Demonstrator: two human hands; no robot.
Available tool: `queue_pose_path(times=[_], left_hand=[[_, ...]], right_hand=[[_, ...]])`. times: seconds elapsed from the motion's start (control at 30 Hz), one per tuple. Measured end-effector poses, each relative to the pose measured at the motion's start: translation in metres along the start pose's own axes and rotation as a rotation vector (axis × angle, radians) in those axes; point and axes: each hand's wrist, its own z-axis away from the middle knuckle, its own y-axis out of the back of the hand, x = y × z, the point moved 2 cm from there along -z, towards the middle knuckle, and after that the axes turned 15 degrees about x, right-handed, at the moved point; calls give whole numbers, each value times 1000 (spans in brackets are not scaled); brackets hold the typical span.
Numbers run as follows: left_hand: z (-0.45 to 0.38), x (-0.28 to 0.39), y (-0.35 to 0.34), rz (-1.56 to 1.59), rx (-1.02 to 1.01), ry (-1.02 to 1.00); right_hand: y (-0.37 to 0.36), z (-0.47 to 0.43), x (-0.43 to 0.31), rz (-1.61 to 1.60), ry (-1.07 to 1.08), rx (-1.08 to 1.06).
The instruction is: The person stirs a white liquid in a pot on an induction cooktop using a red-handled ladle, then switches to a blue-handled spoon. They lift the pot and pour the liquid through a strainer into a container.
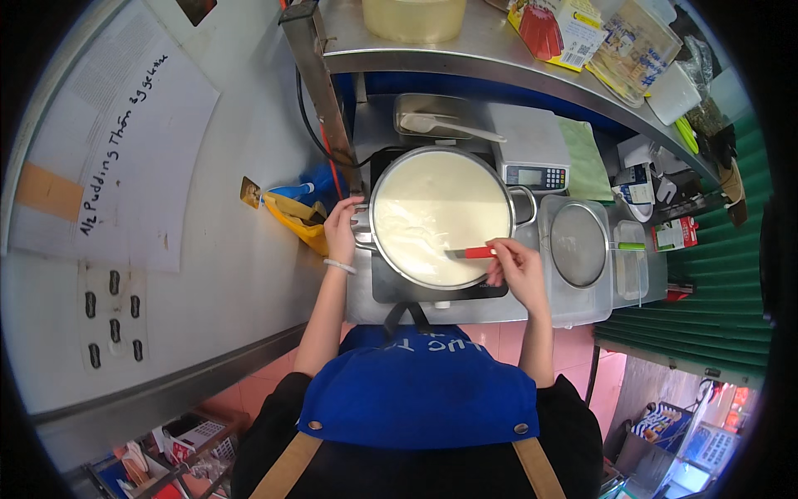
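Note:
A large steel pot (pixel 442 215) of pale cream-coloured liquid stands on a black cooktop (pixel 386 284). My left hand (pixel 341 229) is at the pot's left handle, its fingers bent by the rim; whether they grip the handle is hard to see. In my right hand (pixel 516 268) is a red-handled utensil (pixel 479 252), held over the front right of the pot, with its narrow metal end at the liquid. What lies below the surface is hidden.
Behind the pot, a pale spatula (pixel 452 126) rests across a metal tray (pixel 430 103). A digital scale (pixel 533 153) stands back right. On the right, a sieve (pixel 578 243) lies on a plastic container (pixel 542 305). A steel shelf (pixel 499 59) overhangs the back; a post (pixel 324 93) rises left.

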Motion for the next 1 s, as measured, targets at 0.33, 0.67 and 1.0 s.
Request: queue_pose_path(times=[0.33, 0.67, 1.0], left_hand=[[-7, -9, 1, 31, -82, -45], [-5, -1, -2, 0, -113, -103], [-5, -2, -1, 21, -120, -128]], right_hand=[[26, -2, -21, 145, 154, 527], [-38, -40, 3, -64, 189, 572], [-71, -2, 2, -168, 6, 305]])
